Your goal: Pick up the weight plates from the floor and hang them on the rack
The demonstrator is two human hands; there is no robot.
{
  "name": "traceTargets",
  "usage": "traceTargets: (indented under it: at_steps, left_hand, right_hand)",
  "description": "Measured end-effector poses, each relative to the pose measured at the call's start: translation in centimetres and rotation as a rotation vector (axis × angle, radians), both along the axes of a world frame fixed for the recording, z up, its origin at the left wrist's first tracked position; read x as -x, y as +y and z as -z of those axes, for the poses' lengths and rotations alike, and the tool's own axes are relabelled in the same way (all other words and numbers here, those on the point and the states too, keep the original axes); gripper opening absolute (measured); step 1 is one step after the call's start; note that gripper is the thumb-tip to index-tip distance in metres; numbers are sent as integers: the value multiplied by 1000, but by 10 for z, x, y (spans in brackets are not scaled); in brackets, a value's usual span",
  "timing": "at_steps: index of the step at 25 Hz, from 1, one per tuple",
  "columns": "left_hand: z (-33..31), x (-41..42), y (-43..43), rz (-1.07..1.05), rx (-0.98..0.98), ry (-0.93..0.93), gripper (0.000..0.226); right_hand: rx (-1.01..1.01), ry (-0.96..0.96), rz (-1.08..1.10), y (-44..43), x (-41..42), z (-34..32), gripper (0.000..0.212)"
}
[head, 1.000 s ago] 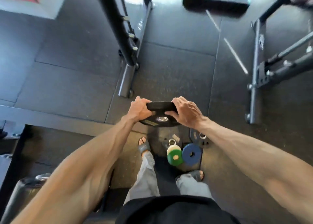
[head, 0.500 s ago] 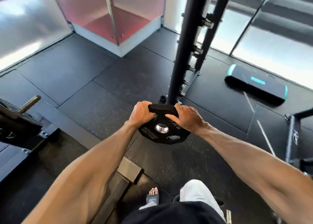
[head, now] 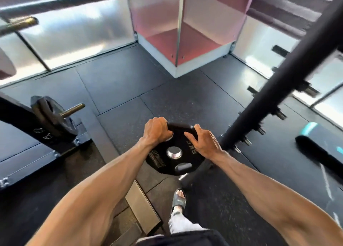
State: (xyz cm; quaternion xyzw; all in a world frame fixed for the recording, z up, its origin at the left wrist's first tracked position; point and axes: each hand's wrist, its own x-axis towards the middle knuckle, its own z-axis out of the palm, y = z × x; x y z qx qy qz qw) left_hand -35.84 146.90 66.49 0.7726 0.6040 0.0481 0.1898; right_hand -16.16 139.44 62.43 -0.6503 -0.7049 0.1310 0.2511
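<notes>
Looking down through the head camera, I see dark rubber floor tiles [head: 118,89] filling most of the view. A black rack upright [head: 278,89] slants across the right side, with short pegs sticking out along its right edge. At the left stands a low black storage frame [head: 22,134], and a stored plate [head: 50,115] hangs there on a metal peg [head: 73,109] whose outer end is bare. A pink column with a white base [head: 178,41] stands at the far corner between bright wall panels. A black step platform with teal trim [head: 315,153] lies on the floor at the right, blurred.

The black weight plate [head: 181,134] is off the floor, held out ahead of me in both hands, its face tilted up toward the camera. It has a silver hub and white lettering, and in the view its right edge overlaps the foot of the rack upright. My left hand [head: 157,130] grips the upper left rim, fingers [head: 168,132] curled over the edge. My right hand [head: 204,141] grips the upper right rim, fingers hooked over the top and the thumb lying on the face. Below the plate, one foot in a dark sandal [head: 179,199] stands on the floor.
</notes>
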Motion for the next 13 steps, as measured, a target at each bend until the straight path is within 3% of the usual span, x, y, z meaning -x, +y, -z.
traceTargets:
  at_steps: [9, 13]
  left_hand:
    - [18, 18, 178, -245, 101, -96, 24]
    - [38, 19, 278, -257, 203, -120, 26]
  right_hand:
    - [-52, -29, -98, 223, 9, 1, 46]
    - [-17, -68, -117, 323, 10, 16, 57]
